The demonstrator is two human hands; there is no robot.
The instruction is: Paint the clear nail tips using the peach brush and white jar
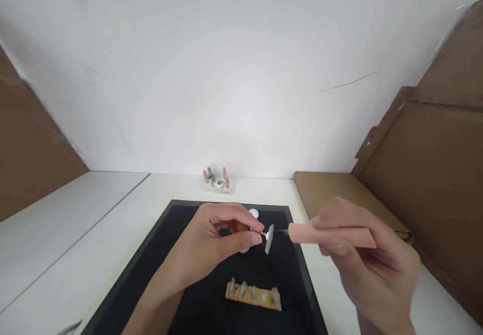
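My left hand [222, 237] pinches the thin metal stem of a small holder. A pale, translucent nail tip [269, 239] stands upright on the holder's right end. In my right hand [362, 254] is a pink nail polish cap [332, 235], held level with its brush [281, 231] pointing left. The brush end is beside the nail tip; whether they touch is hard to tell. Below the hands, a yellow strip [256, 302] with several clear nail tips lies on the black mat [204, 305].
Behind the mat, a clear rack [220, 188] holds several polish bottles. A white round lid or dish [253, 213] is partly behind my left hand. Cardboard [335, 194] lies at the right, and a white wall [226, 73] rises behind.
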